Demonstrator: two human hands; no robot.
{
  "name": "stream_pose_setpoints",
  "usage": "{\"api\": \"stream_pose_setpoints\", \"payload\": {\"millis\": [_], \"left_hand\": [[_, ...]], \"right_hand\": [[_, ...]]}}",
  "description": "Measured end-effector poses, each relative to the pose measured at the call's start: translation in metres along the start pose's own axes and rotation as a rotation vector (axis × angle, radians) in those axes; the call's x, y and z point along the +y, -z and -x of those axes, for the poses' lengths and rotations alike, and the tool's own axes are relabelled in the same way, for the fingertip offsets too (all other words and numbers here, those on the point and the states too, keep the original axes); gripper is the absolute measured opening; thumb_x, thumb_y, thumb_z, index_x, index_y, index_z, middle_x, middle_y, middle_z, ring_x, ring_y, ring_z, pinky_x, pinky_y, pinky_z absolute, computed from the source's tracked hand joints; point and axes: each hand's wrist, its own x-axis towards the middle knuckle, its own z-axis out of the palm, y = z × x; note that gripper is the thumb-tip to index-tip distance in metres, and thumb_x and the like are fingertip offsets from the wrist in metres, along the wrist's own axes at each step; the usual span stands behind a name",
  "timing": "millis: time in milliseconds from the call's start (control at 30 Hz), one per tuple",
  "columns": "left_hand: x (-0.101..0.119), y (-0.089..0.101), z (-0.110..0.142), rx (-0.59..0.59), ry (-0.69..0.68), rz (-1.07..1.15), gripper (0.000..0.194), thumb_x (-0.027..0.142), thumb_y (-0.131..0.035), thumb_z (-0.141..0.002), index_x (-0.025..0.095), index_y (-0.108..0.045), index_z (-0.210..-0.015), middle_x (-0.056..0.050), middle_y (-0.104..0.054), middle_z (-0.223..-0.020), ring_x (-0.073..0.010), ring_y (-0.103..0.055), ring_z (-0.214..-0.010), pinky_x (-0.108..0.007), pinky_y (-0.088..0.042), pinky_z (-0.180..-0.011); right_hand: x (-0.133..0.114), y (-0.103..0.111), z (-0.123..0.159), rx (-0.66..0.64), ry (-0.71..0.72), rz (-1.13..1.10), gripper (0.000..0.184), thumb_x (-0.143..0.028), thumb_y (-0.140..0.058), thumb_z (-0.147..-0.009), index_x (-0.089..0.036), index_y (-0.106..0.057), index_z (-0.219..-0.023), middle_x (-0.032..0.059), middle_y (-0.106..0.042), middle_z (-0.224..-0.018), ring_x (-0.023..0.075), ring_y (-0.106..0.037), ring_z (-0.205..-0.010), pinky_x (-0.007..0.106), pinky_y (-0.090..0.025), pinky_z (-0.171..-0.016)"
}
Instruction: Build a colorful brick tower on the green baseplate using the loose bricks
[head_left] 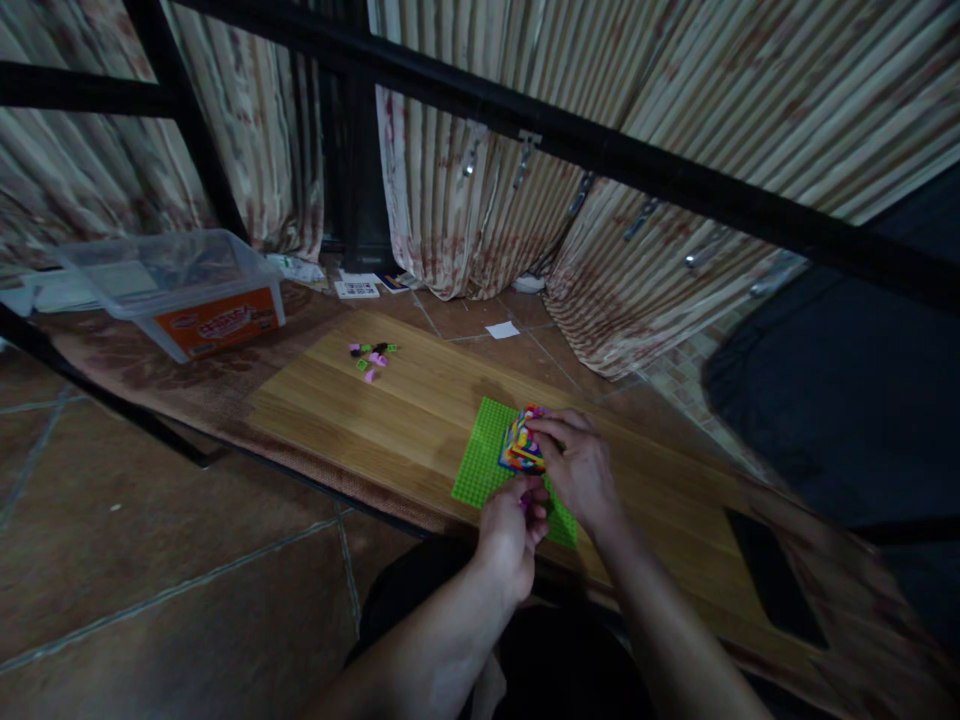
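A green studded baseplate (478,455) lies on the wooden board, partly covered by my hands. On it stands a small build of multicoloured toy bricks (521,445), with red, yellow, blue and orange parts. My right hand (581,465) reaches over the build from the right, thumb and forefinger pinched at its upper side; whatever is between the fingertips is too small to make out. Just in front of the build, my left hand (510,530) is curled, with a purple toy brick (525,502) showing between its fingers.
Loose pink, green and black bricks (373,358) lie on the left of the wooden board (405,440). A clear plastic box (210,300) with an orange label stands beyond. A dark flat slab (776,575) lies at right. A black metal bar (570,150) crosses above.
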Motion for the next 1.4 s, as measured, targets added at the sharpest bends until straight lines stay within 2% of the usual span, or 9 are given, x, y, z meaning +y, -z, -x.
{"api": "stream_pose_setpoints", "payload": {"millis": [233, 400, 533, 667, 833, 1200, 1267, 1400], "left_hand": [[0.001, -0.001, 0.003, 0.013, -0.014, -0.011, 0.012, 0.013, -0.052, -0.076, 0.009, -0.063, -0.078, -0.003, -0.056, -0.069, -0.0052, -0.045, -0.051, -0.017, -0.035, -0.048], [0.001, -0.001, 0.002, 0.012, -0.007, -0.005, 0.011, 0.013, -0.053, -0.075, 0.01, -0.063, -0.077, -0.003, -0.057, -0.068, -0.0055, -0.045, -0.051, -0.017, -0.035, -0.047], [0.001, -0.001, 0.002, 0.007, -0.011, -0.005, 0.009, 0.013, -0.054, -0.074, 0.01, -0.063, -0.075, -0.003, -0.056, -0.066, -0.0056, -0.045, -0.051, -0.017, -0.034, -0.047], [0.0, 0.0, 0.002, 0.009, -0.006, 0.002, 0.009, 0.013, -0.055, -0.074, 0.01, -0.063, -0.075, -0.003, -0.057, -0.066, -0.0056, -0.045, -0.051, -0.017, -0.035, -0.047], [0.0, 0.0, 0.001, -0.001, 0.002, 0.005, 0.008, 0.013, -0.054, -0.075, 0.01, -0.062, -0.074, -0.002, -0.056, -0.065, -0.0054, -0.045, -0.05, -0.017, -0.034, -0.046], [0.002, 0.001, 0.001, -0.024, -0.007, 0.009, 0.011, 0.015, -0.055, -0.078, 0.01, -0.063, -0.075, -0.003, -0.058, -0.064, -0.0056, -0.048, -0.05, -0.016, -0.037, -0.047], [0.004, 0.001, 0.002, -0.046, -0.007, 0.029, 0.012, 0.019, -0.056, -0.08, 0.01, -0.064, -0.078, -0.004, -0.06, -0.068, -0.0068, -0.051, -0.053, -0.018, -0.041, -0.05], [0.008, 0.001, 0.008, -0.131, 0.01, 0.068, 0.03, 0.033, -0.051, -0.087, 0.008, -0.066, -0.089, -0.013, -0.067, -0.086, -0.0134, -0.062, -0.068, -0.024, -0.051, -0.065]], "right_hand": [[-0.004, 0.005, 0.002, 0.03, -0.04, 0.004, 0.022, -0.017, -0.055, -0.082, -0.022, -0.071, -0.097, 0.005, -0.069, -0.098, 0.0217, -0.058, -0.095, 0.036, -0.046, -0.086], [-0.001, 0.007, 0.002, 0.133, -0.088, -0.044, 0.021, -0.026, -0.054, -0.084, -0.021, -0.071, -0.095, 0.006, -0.067, -0.094, 0.0214, -0.059, -0.093, 0.036, -0.045, -0.086], [0.006, -0.002, -0.003, 0.177, -0.178, -0.06, 0.025, -0.033, -0.055, -0.083, -0.02, -0.069, -0.099, 0.0083, -0.066, -0.1, 0.0234, -0.058, -0.097, 0.04, -0.044, -0.089], [0.014, -0.012, -0.007, 0.158, -0.236, -0.094, 0.027, -0.034, -0.061, -0.078, -0.02, -0.068, -0.1, 0.0087, -0.066, -0.102, 0.0245, -0.058, -0.099, 0.044, -0.043, -0.092], [0.017, -0.014, -0.008, 0.141, -0.303, -0.155, 0.027, -0.033, -0.065, -0.074, -0.02, -0.069, -0.097, 0.0079, -0.068, -0.102, 0.0232, -0.061, -0.098, 0.042, -0.044, -0.092], [0.019, -0.018, -0.011, 0.135, -0.292, -0.236, 0.024, -0.033, -0.067, -0.072, -0.02, -0.071, -0.092, 0.0064, -0.07, -0.094, 0.0213, -0.063, -0.089, 0.039, -0.047, -0.085], [0.014, -0.014, -0.009, 0.196, -0.321, -0.274, 0.024, -0.034, -0.065, -0.073, -0.02, -0.071, -0.092, 0.0073, -0.07, -0.096, 0.0217, -0.063, -0.091, 0.039, -0.047, -0.085], [0.003, 0.003, 0.01, 0.473, -0.37, -0.365, 0.025, -0.036, -0.058, -0.081, -0.017, -0.07, -0.091, 0.0091, -0.07, -0.097, 0.0218, -0.063, -0.093, 0.038, -0.047, -0.085]]}}
